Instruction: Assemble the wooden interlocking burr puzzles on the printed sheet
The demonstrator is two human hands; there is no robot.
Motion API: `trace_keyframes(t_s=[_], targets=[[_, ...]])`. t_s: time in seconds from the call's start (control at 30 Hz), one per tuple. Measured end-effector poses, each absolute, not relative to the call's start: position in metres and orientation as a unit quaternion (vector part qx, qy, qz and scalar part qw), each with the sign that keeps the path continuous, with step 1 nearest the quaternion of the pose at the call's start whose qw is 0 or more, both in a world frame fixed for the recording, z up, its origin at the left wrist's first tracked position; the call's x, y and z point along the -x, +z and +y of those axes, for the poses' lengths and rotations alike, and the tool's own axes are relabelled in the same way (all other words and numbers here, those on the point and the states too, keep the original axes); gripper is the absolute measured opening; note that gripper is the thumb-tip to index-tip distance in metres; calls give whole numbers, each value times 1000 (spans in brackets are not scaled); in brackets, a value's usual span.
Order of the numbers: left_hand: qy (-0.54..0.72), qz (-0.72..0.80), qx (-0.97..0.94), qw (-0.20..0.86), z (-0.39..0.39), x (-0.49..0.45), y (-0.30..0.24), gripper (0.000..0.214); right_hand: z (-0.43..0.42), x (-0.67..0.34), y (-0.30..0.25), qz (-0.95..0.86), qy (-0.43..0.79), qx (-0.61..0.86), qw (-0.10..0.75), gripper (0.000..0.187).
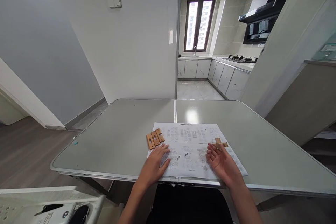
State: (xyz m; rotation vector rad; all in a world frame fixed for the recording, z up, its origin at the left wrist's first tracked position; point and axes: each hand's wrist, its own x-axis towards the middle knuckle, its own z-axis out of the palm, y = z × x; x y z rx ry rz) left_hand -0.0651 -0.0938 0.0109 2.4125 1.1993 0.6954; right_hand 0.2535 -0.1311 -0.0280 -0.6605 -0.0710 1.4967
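Note:
My left hand (156,163) lies palm down with its fingers stretched out on the left part of a printed paper sheet (193,173). Just beyond its fingertips, three flat wooden pieces (155,138) with dark numbers and cut-out slots sit side by side over the sheet's left edge. My right hand (223,164) rests at the sheet's right side, palm turned up and fingers apart, with nothing visible in it. A cross-shaped wooden piece (219,143) is right behind its fingers, partly covered by them; I cannot tell whether they touch.
The sheet lies on a pale folding table (118,136) with a metal rim and a centre seam. A small green bit (76,143) is near the left edge. Below left stands a white plastic bin (86,196) holding a white box and dark items. A kitchen opens beyond.

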Motion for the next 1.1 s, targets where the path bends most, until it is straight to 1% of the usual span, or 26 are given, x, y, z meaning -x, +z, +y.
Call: trace_keyframes(t_s=[0.2, 0.23, 0.37, 0.57, 0.7, 0.8, 0.87, 0.93, 1.03, 1.1], targets=[[241, 437, -848, 179, -94, 64, 13, 33, -131, -251, -31, -33, 645, 280, 710, 8], [242, 436, -848, 178, -94, 64, 13, 32, -131, -249, -31, -40, 633, 285, 718, 8], [240, 431, -853, 171, -93, 65, 13, 32, -132, -241, -30, -58, 609, 297, 733, 13], [243, 427, -855, 168, -92, 65, 13, 32, -134, -243, -27, -52, 638, 295, 709, 15], [250, 423, -855, 168, -91, 66, 11, 31, -133, -251, -18, -44, 682, 249, 686, 17], [256, 422, -853, 168, -91, 66, 10, 30, -130, -257, -8, -16, 698, 221, 681, 16], [258, 424, -852, 168, -91, 66, 10, 31, -127, -260, -3, -29, 703, 214, 677, 12], [253, 429, -850, 168, -91, 66, 10, 31, -123, -260, -1, -55, 699, 222, 677, 11], [245, 435, -850, 172, -92, 66, 12, 32, -124, -255, 0, -99, 677, 267, 678, 17], [246, 432, -850, 176, -92, 66, 14, 31, -129, -247, 1, -143, 664, 314, 663, 23]])
